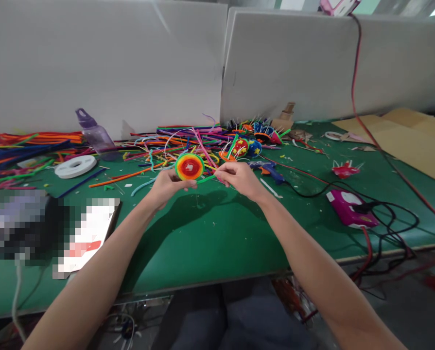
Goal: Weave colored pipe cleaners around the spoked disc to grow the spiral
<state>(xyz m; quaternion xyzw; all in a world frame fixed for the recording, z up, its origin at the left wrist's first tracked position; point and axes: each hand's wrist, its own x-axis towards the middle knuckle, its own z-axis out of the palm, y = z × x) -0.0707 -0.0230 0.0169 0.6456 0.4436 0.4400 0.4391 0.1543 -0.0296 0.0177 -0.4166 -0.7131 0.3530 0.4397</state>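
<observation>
My left hand (pixel 168 187) pinches the lower left edge of a round disc (pixel 189 167) coiled from pipe cleaners, red in the middle, then orange and yellow, with a green rim. A green pipe cleaner (pixel 206 180) runs from the disc's lower edge across to my right hand (pixel 237 177). The fingers there are closed on its far end. A yellow strand also reaches toward these fingers; whether they hold it too, I cannot tell. Both hands are raised above the green table. Behind them lie red and blue balls with yellow stars (pixel 241 147).
Loose pipe cleaners (pixel 140 170) spread along the back. A purple bottle (pixel 95 133) and white spool (pixel 75 166) stand left, near a blurred phone-like slab (pixel 89 236). At right are a blue glue gun (pixel 270 170), a magenta power box (pixel 351 209) and tangled cables. White panels (pixel 104 63) rise behind.
</observation>
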